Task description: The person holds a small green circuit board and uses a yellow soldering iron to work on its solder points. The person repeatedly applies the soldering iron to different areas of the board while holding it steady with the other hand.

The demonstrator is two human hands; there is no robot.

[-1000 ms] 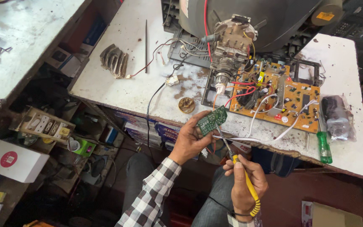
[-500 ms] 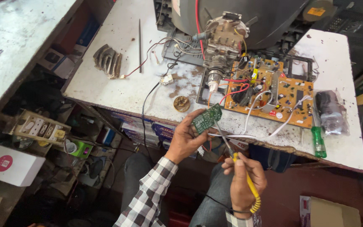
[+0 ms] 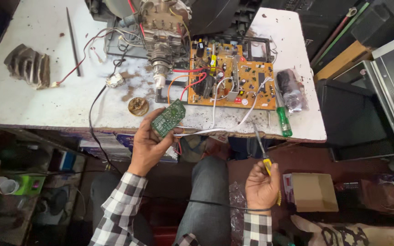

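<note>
Head view: a small green circuit board point(image 3: 168, 118), rounded at its ends and tilted, is held just in front of the white table's edge point(image 3: 46, 109), grasped by the left hand point(image 3: 149, 143), fingers curled beneath and thumb alongside. A yellow-handled soldering iron point(image 3: 264, 157) is clenched in the right hand point(image 3: 261, 187), tip raised toward the table edge, well apart from the board.

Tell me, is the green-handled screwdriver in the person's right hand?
No, the green-handled screwdriver lies on the white table; the right hand holds a yellow-handled tool.
</note>
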